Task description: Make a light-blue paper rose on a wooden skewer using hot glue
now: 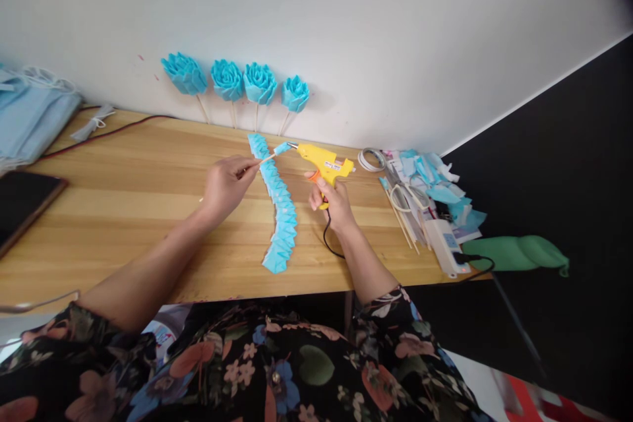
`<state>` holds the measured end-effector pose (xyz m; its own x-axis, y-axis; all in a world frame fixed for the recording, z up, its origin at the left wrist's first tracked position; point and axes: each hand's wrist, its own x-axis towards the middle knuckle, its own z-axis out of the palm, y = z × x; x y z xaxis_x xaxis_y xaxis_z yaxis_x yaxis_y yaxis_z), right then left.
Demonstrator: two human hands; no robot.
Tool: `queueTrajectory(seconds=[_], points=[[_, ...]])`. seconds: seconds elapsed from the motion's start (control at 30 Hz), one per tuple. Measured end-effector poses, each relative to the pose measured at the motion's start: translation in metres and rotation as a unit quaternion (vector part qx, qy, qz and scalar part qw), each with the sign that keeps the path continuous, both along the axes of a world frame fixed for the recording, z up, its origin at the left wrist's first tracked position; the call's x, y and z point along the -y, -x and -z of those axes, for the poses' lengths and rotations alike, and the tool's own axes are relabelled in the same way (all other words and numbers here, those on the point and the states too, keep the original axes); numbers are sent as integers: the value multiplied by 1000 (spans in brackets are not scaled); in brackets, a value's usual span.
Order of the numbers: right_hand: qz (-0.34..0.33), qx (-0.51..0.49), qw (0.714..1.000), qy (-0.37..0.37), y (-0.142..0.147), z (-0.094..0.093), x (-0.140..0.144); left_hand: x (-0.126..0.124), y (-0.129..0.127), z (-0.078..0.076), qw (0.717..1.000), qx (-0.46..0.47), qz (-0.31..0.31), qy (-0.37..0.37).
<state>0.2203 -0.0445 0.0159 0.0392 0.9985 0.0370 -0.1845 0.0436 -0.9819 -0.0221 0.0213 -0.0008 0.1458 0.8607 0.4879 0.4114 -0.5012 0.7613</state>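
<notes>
My left hand (225, 186) pinches a thin wooden stick (262, 159) whose far tip carries a small blue folded piece (282, 148). My right hand (332, 201) grips a yellow hot glue gun (324, 159), its nozzle touching that blue tip. Between the hands a long curved strip of folded blue petals (279, 208) lies on the wooden table (128, 211). Several finished blue paper roses on sticks (242, 82) lean against the white wall behind.
At the table's right end lie blue scraps (435, 184), scissors (403, 194), loose sticks, a tape roll (370, 159) and a white power strip (445, 244). A dark phone or tablet (20, 204) and stacked blue face masks (30, 115) sit at left. A red cable runs along the back.
</notes>
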Motion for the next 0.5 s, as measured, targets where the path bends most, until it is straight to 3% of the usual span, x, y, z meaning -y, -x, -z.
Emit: queueTrajectory(seconds=[0.5], points=[[-48, -7, 999, -3, 2, 0, 2, 1, 0, -2, 1000, 2, 3, 29]])
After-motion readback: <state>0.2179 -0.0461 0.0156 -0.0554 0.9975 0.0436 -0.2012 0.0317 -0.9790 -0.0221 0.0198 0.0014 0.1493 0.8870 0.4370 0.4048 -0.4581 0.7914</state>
